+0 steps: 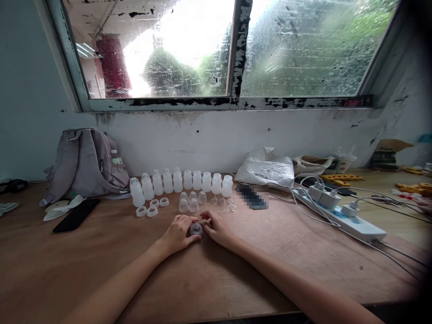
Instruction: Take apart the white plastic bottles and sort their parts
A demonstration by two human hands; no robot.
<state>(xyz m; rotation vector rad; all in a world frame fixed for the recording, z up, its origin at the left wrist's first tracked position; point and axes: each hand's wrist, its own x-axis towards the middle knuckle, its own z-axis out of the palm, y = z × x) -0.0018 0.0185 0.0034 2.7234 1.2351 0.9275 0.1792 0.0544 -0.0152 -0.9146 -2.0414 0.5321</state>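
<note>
A small translucent bottle collar with a ringed centre sits between both hands above the wooden table. My left hand is closed round its left side, thumb at the near edge. On the opposite side my right hand has curled fingers, with thumb and index finger at the collar's right edge. Just beyond the hands are several clear cone-shaped caps. A row of frosted baby bottles stands behind, some capped. White collar rings lie at the left, and clear teats with a thin ring at the right.
A grey backpack leans against the wall at the left, with a black phone before it. At the right are a silver bag, a pixelated dark object and a white power strip with chargers and trailing cables.
</note>
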